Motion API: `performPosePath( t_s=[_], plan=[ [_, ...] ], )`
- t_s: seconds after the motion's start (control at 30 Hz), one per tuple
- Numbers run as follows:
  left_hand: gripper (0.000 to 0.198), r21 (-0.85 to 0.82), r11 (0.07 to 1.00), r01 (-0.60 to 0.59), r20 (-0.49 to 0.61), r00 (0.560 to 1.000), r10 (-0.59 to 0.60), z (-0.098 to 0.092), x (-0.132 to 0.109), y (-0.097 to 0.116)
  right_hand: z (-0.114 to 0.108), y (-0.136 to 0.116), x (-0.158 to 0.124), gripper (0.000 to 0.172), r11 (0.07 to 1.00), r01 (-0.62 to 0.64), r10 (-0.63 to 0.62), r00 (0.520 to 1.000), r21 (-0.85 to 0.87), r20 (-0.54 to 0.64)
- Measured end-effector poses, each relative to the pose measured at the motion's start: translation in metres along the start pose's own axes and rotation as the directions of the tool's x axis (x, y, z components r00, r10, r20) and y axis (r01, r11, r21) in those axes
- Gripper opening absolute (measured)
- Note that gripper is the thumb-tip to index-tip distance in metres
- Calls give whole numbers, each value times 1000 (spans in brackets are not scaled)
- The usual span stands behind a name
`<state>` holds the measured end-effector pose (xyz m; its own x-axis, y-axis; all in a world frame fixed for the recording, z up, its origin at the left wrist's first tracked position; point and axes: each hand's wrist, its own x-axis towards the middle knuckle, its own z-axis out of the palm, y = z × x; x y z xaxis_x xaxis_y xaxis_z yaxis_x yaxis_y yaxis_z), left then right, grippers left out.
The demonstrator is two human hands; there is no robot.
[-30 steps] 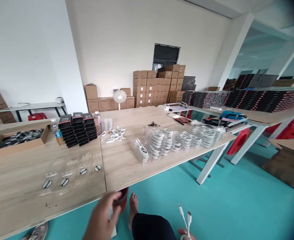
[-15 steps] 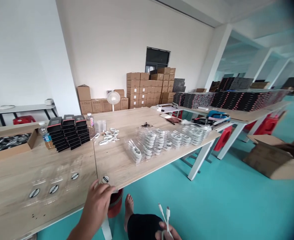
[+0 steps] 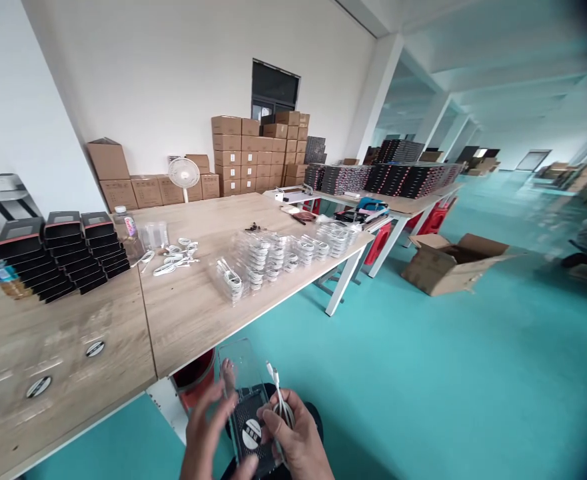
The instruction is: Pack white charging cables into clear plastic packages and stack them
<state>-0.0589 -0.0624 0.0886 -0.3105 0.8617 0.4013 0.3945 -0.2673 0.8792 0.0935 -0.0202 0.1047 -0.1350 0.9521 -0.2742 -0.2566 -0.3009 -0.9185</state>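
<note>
A coiled white charging cable (image 3: pixel 284 410) is in my right hand (image 3: pixel 300 433), its two plug ends sticking up past the fingers. Below and left of it, over my lap, is a clear plastic blister tray (image 3: pixel 240 360) with a round black-and-white label (image 3: pixel 252 433). My left hand (image 3: pixel 208 430) is at the tray's left side with fingers spread and slightly blurred. Whether it touches the tray I cannot tell. My right fingertips overlap the tray's right edge. More trays holding coiled cables (image 3: pixel 258 260) stand stacked on the table (image 3: pixel 183 320).
Loose white cables (image 3: pixel 176 257) lie by stacked black boxes (image 3: pixel 63 253) and a bottle (image 3: pixel 127 230). Flat clear trays with round labels (image 3: pixel 39 387) lie at the left. A red bin (image 3: pixel 196 383) is below the table edge; an opened carton (image 3: pixel 448 263) stands on the floor.
My left hand has left the table edge and come to my lap, where a clear labelled tray now shows. My right hand with the cable has risen into view. The view has turned right.
</note>
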Motion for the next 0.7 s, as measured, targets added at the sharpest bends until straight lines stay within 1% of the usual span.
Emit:
performPosePath(
  t_s=[0.03,0.07,0.1,0.13,0.17,0.2,0.27,0.3,0.33,0.4,0.47,0.57,0.6,0.67,0.7],
  plan=[
    [64,-126,974,189,-25,981,-193,-4,8,4,-1,0,-2,47,999,-7,7,1000,-31,-1],
    [75,-255,897,360,-4,928,-373,-6,16,9,-2,1,-5,47,998,-17,17,1000,-63,11],
    [82,-366,792,488,56,861,-505,-7,24,13,-3,2,-6,48,995,-27,30,999,-93,34],
    [87,-448,682,577,135,798,-587,-6,30,16,-4,4,-8,48,992,-36,44,997,-123,63],
    [92,-504,589,631,209,751,-626,-6,35,17,-4,6,-9,49,988,-41,55,994,-151,95],
    [96,-540,521,661,263,721,-642,-5,37,16,-5,9,-9,50,984,-45,66,991,-174,117],
    [98,-569,446,691,320,686,-654,-3,37,8,-9,14,-8,53,977,-59,81,992,-204,99],
    [93,-562,428,708,345,671,-656,-3,35,2,-12,17,-7,56,973,-60,74,996,-221,55],
    [83,-547,429,719,361,665,-654,-3,32,-6,-15,18,-6,58,968,-54,54,999,-245,-4],
    [60,-504,475,721,368,677,-637,-3,27,-23,-21,19,-6,60,942,-33,-7,993,-334,-118],
    [49,-457,527,716,368,692,-621,0,22,-37,-22,16,-8,55,886,-2,-76,986,-464,-150],
    [46,-410,559,720,369,692,-620,10,15,-45,-16,9,-15,42,776,63,-145,986,-628,-79],
    [47,-406,578,708,352,705,-616,13,13,-45,-12,7,-17,38,747,83,-153,987,-659,-50],
    [47,-405,619,673,308,737,-601,17,9,-42,-5,5,-21,33,736,88,-123,992,-671,-4],
    [46,-408,625,665,293,744,-600,18,7,-40,-2,6,-22,33,760,74,-86,996,-646,12]
  ],
)
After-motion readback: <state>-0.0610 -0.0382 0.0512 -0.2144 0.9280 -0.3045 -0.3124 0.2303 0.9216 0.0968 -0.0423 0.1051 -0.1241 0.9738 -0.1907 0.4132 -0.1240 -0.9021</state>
